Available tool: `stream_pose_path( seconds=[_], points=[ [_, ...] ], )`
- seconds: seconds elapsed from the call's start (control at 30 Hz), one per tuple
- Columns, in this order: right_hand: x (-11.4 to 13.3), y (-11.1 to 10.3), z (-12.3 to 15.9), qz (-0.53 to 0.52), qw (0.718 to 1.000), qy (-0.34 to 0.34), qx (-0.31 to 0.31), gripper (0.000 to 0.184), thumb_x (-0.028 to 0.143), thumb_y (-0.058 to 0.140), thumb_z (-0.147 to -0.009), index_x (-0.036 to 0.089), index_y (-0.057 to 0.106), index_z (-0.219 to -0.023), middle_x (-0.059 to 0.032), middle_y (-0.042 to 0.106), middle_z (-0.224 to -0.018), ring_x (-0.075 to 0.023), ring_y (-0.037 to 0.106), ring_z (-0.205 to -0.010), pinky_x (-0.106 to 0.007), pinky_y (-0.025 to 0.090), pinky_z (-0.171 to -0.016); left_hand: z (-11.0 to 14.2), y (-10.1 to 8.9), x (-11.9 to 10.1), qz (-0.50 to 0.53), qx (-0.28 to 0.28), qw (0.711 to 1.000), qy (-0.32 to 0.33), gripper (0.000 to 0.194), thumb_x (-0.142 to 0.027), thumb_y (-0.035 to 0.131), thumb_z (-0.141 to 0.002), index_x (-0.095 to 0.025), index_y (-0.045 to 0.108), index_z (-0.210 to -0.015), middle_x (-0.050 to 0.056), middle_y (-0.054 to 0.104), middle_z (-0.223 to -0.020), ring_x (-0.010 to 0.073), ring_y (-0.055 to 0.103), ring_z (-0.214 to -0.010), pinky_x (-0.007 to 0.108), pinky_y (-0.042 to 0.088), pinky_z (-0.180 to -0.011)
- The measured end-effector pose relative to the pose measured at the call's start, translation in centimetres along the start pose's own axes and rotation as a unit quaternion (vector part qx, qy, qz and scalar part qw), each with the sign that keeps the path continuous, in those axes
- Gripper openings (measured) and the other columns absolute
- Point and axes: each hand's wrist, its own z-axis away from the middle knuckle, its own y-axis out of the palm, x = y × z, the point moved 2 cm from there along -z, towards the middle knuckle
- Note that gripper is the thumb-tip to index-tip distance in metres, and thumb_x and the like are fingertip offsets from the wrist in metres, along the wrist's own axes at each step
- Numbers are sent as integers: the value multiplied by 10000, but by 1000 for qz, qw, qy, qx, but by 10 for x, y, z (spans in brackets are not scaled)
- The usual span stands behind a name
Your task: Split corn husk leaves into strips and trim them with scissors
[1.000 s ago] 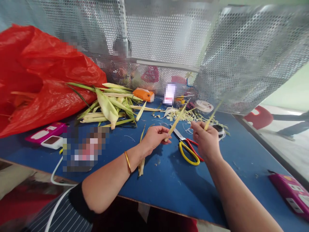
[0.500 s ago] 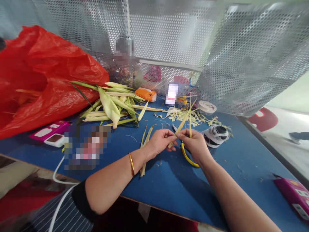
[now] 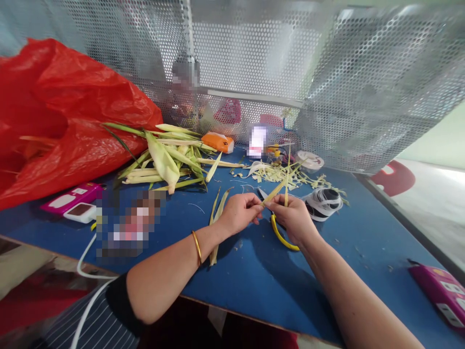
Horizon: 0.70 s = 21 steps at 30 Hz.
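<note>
My left hand and my right hand meet over the middle of the blue table. Both pinch a pale yellow-green leaf strip whose tip points up and away. A thin second strip stands up from the fingers of my right hand. Under that hand lie scissors with yellow handles, their blades partly hidden. Two longer leaf strips rest on the table beside my left wrist. A spool of white thread sits just right of my right hand.
A leaf pile lies at the back left by a red plastic bag. Leaf scraps, an orange packet and a tape roll line the back. Purple boxes stand left and right. A perforated metal screen rises behind.
The leaf strip's tip has lowered and swung slightly left between my fingers. Both hands stay nearly in place, still pinching. The whole view has shifted slightly.
</note>
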Motion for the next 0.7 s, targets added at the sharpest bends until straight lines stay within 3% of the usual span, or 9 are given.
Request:
stream_pose_path(
  seconds=[0.13,0.2,0.27,0.37,0.43,0.53,0.7],
  points=[
    [9,-1,3,-79,994,37,70,296,302,833,-535,177,578,-621,107,306,-433,-32,169,-401,-221,90,-394,-2,-2,4,-24,-18,1000,-1,101,-167,588,-825,-157,601,-725,-2,642,-614,101,601,-501,220,490,-522],
    [17,-5,4,-119,990,8,76,280,310,814,-567,188,570,-631,104,297,-458,-37,162,-412,-220,100,-396,-3,-3,5,-21,-35,999,-26,114,-148,587,-822,-155,587,-708,-2,637,-604,98,592,-488,219,488,-510],
    [25,-12,4,-140,988,-58,38,306,354,792,-613,200,528,-599,87,327,-488,-41,177,-418,-226,121,-401,-4,-4,5,-9,-47,997,-56,127,-133,582,-825,-153,576,-699,-3,632,-594,91,580,-473,213,481,-497],
    [28,-21,0,-51,986,-133,-83,326,415,789,-626,198,548,-596,72,381,-496,-53,226,-429,-237,156,-410,-3,-3,2,14,-51,995,-82,135,-120,573,-836,-150,570,-705,-8,630,-591,80,572,-465,204,480,-497],
    [22,-22,-4,48,983,-125,-125,304,430,794,-608,182,630,-670,67,414,-490,-68,266,-443,-244,189,-421,-2,-1,0,19,-46,996,-74,135,-120,578,-838,-146,576,-706,-8,633,-596,76,570,-470,205,488,-506],
    [10,-18,-9,110,982,-100,-113,319,453,771,-619,165,668,-708,56,458,-503,-79,306,-464,-252,224,-447,0,1,-2,16,-20,998,-58,136,-118,593,-835,-139,587,-701,-6,635,-593,72,568,-475,200,488,-511],
    [2,-11,-7,110,984,-100,-96,300,448,752,-639,182,613,-633,75,394,-459,-77,283,-457,-254,213,-459,2,4,-3,42,3,996,-81,98,-156,611,-845,-135,609,-749,-6,643,-606,77,582,-492,212,506,-532]
  ],
)
